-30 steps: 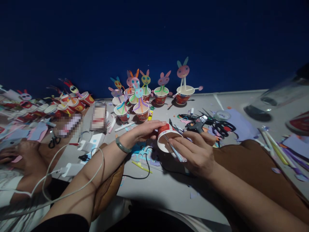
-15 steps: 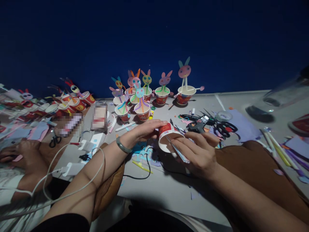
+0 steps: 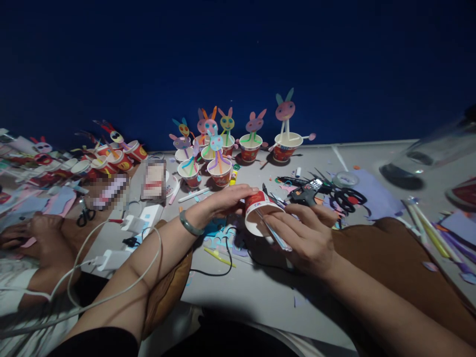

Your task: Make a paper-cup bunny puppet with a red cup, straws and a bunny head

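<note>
Head view: the left hand (image 3: 226,199) holds a red cup (image 3: 257,198) above the counter (image 3: 238,292), mouth tilted near, fingers pressed to its left side. The right hand (image 3: 308,243) pinches pale straws (image 3: 279,240) between its fingers at the mouth. A glue gun (image 3: 311,190) and black scissors (image 3: 348,199) clutter the far right; rabbit-topped cups (image 3: 220,173) stand farther. A black cable (image 3: 229,260) lies near left.

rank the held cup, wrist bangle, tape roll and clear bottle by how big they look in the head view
1. Clear bottle
2. Held cup
3. Wrist bangle and tape roll: too alike to rank
</note>
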Motion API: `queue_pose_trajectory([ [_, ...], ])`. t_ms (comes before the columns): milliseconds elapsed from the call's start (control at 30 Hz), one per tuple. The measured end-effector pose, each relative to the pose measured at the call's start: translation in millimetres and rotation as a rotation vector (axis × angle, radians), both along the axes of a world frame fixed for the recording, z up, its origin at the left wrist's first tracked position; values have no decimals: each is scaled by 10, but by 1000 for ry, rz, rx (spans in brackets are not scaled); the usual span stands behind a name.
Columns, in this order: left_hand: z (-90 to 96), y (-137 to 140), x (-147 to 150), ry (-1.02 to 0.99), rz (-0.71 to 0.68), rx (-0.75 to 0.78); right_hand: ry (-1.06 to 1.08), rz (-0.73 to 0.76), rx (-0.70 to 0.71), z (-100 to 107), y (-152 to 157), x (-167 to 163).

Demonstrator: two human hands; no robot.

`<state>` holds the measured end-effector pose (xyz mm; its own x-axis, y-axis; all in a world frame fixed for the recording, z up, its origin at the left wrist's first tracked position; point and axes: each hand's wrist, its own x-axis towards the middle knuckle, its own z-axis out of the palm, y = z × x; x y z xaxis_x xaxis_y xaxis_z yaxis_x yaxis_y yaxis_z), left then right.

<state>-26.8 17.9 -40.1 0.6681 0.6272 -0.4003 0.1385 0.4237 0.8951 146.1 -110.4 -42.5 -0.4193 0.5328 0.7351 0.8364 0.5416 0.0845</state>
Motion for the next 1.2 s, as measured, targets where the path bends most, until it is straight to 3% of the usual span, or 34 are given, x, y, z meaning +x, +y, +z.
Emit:
queue_pose_trajectory([
  [467,53,-42,15,42,-59,17,-15,-20,-23,45,44,-42],
  [833,-42,3,19,84,-126,191,-57,-43,-25,28,72,-63],
  [1200,1,-22,10,134,-128,241,-54,-31,-34,26,69,-62],
])
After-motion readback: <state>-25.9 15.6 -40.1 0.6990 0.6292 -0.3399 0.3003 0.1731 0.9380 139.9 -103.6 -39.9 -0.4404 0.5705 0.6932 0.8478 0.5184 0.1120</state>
